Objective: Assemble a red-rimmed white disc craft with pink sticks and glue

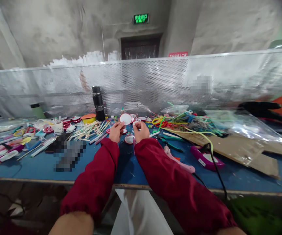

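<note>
Both arms, in dark red sleeves, reach over the middle of the blue table. My left hand (116,132) is closed, its thumb and fingertips at the lower edge of a round white disc with a red rim (125,118), which stands tilted up. Close by on the right, my right hand (141,132) is curled in a pinch, with a small whitish piece at its fingertips that is too small to make out. Below and between the hands lies another round, red-rimmed piece (129,139). More such discs lie behind the hands, partly hidden by them.
Left are a black bottle (98,103), pale sticks (87,131), a white cup (57,127) and a dark phone-like slab (70,156). Right are green-handled pliers (171,143), a pink glue gun (180,162), a purple device (207,158) with cable, coloured strands and cardboard (239,150). A perforated metal screen (141,78) stands behind.
</note>
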`<action>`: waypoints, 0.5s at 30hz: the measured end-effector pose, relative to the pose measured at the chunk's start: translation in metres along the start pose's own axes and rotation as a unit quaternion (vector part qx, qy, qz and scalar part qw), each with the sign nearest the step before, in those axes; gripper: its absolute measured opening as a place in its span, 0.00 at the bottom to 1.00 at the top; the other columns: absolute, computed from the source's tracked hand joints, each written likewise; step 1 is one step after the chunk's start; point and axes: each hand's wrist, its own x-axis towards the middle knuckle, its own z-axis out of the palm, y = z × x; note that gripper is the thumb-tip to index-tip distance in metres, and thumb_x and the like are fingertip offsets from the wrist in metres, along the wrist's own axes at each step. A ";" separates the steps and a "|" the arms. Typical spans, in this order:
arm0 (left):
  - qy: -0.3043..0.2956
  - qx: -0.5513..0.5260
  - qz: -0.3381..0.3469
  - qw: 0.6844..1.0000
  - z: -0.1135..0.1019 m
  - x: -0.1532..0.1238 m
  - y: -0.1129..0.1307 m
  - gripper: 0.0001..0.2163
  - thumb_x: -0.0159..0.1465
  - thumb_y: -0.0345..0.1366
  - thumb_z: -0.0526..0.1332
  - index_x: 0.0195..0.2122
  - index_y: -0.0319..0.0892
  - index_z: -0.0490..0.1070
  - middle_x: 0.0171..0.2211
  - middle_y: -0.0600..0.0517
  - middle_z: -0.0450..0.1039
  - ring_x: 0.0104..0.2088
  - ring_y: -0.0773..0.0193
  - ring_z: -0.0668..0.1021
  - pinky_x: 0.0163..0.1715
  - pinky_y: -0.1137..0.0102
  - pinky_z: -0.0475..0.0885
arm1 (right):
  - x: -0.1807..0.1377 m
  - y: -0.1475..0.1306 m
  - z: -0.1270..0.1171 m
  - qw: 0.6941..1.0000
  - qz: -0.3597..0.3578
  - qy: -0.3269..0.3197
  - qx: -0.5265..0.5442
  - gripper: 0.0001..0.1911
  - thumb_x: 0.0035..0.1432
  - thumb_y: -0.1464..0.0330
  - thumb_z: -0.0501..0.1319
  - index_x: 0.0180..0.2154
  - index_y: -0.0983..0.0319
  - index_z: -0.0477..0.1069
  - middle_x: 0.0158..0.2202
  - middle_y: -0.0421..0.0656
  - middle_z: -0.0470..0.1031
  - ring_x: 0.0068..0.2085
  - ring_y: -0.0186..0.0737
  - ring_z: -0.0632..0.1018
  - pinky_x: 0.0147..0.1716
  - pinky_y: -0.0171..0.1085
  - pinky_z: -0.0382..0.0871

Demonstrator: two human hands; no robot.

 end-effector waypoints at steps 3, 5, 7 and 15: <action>0.011 -0.012 -0.013 1.000 0.000 -0.001 0.002 0.11 0.53 0.36 0.70 0.30 0.41 0.69 0.26 0.57 0.71 0.28 0.73 0.75 0.22 0.79 0.64 | -0.004 0.001 0.001 1.000 0.005 -0.001 0.003 0.06 0.55 0.65 0.59 0.35 0.58 0.70 0.35 0.43 0.77 0.37 0.41 0.77 0.42 0.39 0.69; 0.014 -0.017 -0.022 1.000 0.000 -0.003 0.004 0.10 0.53 0.36 0.70 0.30 0.41 0.69 0.27 0.56 0.72 0.29 0.71 0.76 0.22 0.78 0.64 | -0.006 0.003 0.003 1.000 0.006 -0.004 0.007 0.07 0.55 0.62 0.59 0.34 0.59 0.70 0.35 0.43 0.77 0.37 0.41 0.77 0.42 0.39 0.69; 0.008 -0.023 -0.034 0.999 0.000 -0.006 0.006 0.09 0.54 0.35 0.70 0.30 0.41 0.70 0.27 0.55 0.73 0.28 0.71 0.76 0.22 0.77 0.65 | -0.008 0.005 0.006 1.000 0.022 -0.003 0.020 0.10 0.55 0.59 0.58 0.34 0.59 0.70 0.35 0.44 0.78 0.37 0.42 0.78 0.42 0.40 0.70; -0.054 0.006 -0.079 0.995 -0.004 -0.008 0.005 0.10 0.52 0.36 0.71 0.31 0.41 0.72 0.28 0.53 0.74 0.28 0.68 0.76 0.22 0.76 0.66 | 0.001 0.007 0.013 0.948 0.218 -0.052 0.226 0.21 0.56 0.52 0.52 0.38 0.61 0.71 0.36 0.47 0.80 0.35 0.43 0.81 0.28 0.36 0.72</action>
